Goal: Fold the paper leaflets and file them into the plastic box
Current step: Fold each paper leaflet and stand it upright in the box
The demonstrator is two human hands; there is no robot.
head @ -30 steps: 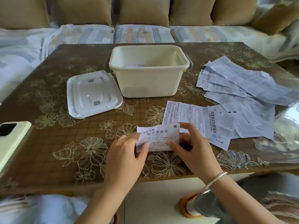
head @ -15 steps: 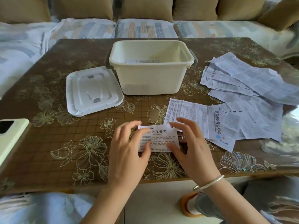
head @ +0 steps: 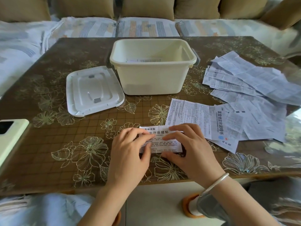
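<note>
Head view: the folded leaflet [head: 164, 142] lies flat on the table [head: 48, 144] beneath the fingers of the left hand [head: 128, 154] and right hand [head: 190, 150], which press it down, relaxed and not gripping. Beyond the fingertips stands the open plastic box [head: 153, 79]; unfolded leaflets [head: 252, 88] spread right of them.

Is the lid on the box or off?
Off. The white lid lies flat on the table beside the plastic box, whose top is open.
</note>
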